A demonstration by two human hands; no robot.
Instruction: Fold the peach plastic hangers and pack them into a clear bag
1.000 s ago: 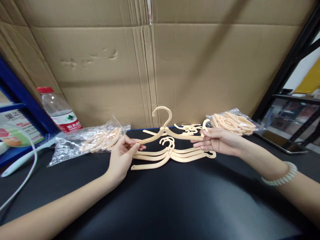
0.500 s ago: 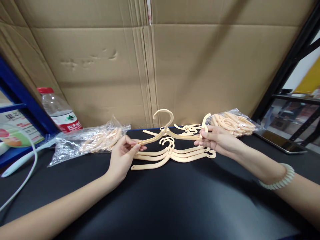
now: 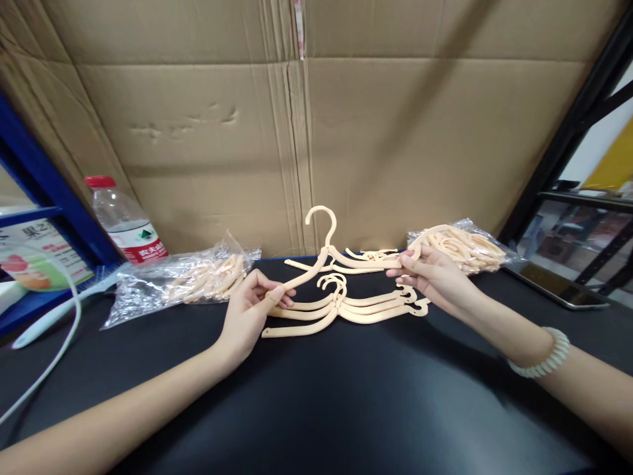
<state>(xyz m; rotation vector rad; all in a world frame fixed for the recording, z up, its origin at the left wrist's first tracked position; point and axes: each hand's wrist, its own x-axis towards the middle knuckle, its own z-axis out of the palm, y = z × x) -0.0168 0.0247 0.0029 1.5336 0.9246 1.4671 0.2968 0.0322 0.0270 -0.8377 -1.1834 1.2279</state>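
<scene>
Taking the joint of the pale hanger (image 3: pixel 328 251) as the centre of the clock, that hanger is held up over the black tabletop (image 3: pixel 341 396), its hook pointing to twelve. At eight o'clock the left hand (image 3: pixel 251 311) pinches one arm between thumb and fingers. At three the right hand (image 3: pixel 431 274) grasps the other arm near its end, and a curved piece (image 3: pixel 434 232) rises from those fingers; whether it is joined to the arm I cannot tell. A pale coiled band (image 3: pixel 546 356) circles the right wrist, toward four.

At six lies a group of hangers (image 3: pixel 368 318) on the tabletop, hooks gathered together. Loose parts (image 3: pixel 376 256) lie toward three, behind the raised arm. Clear bags of similar pieces lie further out: the left bag (image 3: pixel 208 280) at nine, the right bag (image 3: pixel 469 245) at three, with a dark flat device (image 3: pixel 554 285) beyond it.

The writing is on the nine o'clock side. The red-capped bottle (image 3: pixel 116 212) bears a red and white label with a green peak mark and the characters 农夫山, the rest curving away. Beyond it, a printed pack (image 3: pixel 44 254) with fruit artwork shows 果之, its neighbouring characters cut off.
</scene>
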